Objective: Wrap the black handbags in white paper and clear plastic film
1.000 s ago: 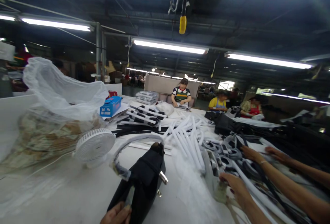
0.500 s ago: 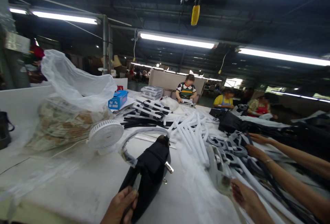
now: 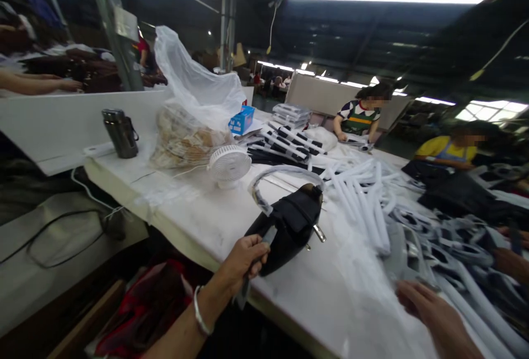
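A black bag (image 3: 289, 221) with a plastic-wrapped handle and metal fittings lies on the white table. My left hand (image 3: 244, 260), with a silver bangle at the wrist, is closed on a grey strap at the bag's near end. My right hand (image 3: 425, 304) is on the right, beside grey padded parts (image 3: 407, 249) wrapped in plastic; its fingers are blurred, and I cannot make out what they touch.
A white fan (image 3: 229, 163), a clear plastic sack (image 3: 185, 139), a blue box (image 3: 242, 120) and a dark flask (image 3: 120, 133) stand left. White rolls (image 3: 363, 199) lie centre right. Another person (image 3: 359, 114) works across the table; other hands reach in at far right.
The view has swung left and down, showing the flask and the table's near edge. My left hand still grips the strap. My right hand stays near the padded parts.
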Demonstrator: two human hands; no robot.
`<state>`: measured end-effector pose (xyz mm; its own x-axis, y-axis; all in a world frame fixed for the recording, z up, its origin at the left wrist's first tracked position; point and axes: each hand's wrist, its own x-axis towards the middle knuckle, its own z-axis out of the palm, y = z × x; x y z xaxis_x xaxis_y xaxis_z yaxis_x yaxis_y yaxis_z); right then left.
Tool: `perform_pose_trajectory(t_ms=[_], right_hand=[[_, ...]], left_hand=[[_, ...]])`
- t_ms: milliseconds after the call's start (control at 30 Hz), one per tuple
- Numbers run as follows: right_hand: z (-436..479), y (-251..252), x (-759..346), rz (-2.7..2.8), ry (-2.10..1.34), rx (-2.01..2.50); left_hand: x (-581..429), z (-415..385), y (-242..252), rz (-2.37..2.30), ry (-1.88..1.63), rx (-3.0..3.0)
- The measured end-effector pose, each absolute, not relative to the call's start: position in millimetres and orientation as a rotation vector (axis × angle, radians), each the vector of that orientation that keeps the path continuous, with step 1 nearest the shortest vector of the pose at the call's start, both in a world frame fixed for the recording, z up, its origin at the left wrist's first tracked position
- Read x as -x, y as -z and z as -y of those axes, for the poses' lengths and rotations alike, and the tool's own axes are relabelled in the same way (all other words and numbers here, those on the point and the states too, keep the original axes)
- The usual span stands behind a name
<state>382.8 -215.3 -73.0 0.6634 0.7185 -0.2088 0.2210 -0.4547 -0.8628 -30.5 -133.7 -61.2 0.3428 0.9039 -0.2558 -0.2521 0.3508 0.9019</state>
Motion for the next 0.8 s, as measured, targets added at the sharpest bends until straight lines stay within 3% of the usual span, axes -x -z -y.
perform_pose_trajectory(t_ms=[167, 300, 800], right_hand=[[183.2, 12.6, -193.7, 1.255, -1.131, 1.595], [166.4, -1.0, -108.0, 1.251, -1.272, 1.399], [142.3, 35.0, -97.7, 0.916, -1.074, 1.669]], left_hand=[[32.3, 134.2, 66.1, -0.902, -0.911, -0.917], [34.5, 133.4, 68.6, -0.891, -0.932, -0.950], [37.0, 124.4, 72.0, -0.864, -0.911, -1.036]])
